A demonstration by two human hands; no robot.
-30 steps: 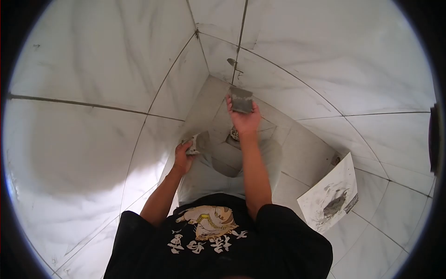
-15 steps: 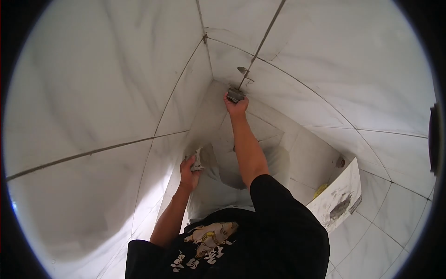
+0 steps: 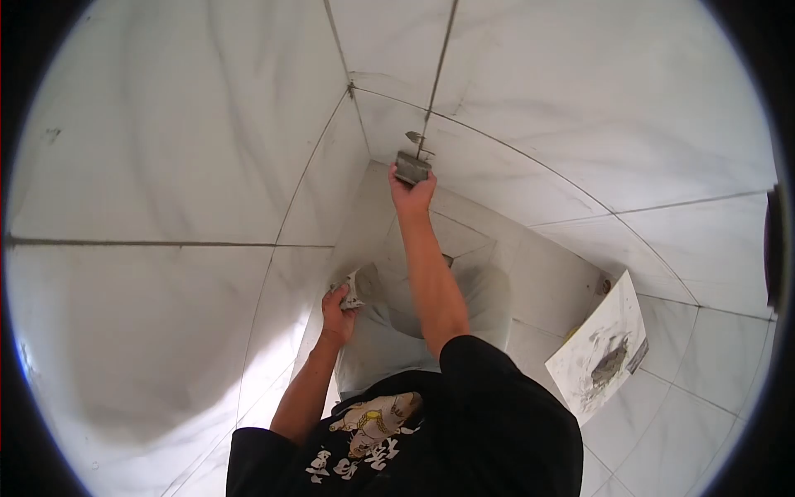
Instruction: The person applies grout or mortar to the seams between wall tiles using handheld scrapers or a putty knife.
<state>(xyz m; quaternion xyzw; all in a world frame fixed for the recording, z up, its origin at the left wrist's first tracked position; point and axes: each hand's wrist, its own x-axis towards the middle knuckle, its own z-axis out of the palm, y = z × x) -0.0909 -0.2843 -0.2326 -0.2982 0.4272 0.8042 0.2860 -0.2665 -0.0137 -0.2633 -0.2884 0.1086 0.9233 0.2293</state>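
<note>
My right hand (image 3: 412,192) grips a dark grey block-like tool (image 3: 411,167) against the marbled wall tile, at the lower end of a dark vertical joint (image 3: 437,79). Just above the tool are grey smears (image 3: 415,137) on the tile. Lower and to the left, my left hand (image 3: 338,316) is closed around a pale, grey-smeared piece (image 3: 354,287) held over my lap. What exactly that piece is cannot be made out.
A white board (image 3: 598,352) with a grey patch of paste leans at the right. Tiled walls meet in a corner (image 3: 351,85) ahead. Beside the board, a round opening (image 3: 604,287) shows low on the wall. A dark object (image 3: 775,248) stands at the right edge.
The view has turned and shifted slightly. The tool in my right hand is tilted differently and shows more of its flat face. My left hand still holds the smeared piece, now turned a little.
</note>
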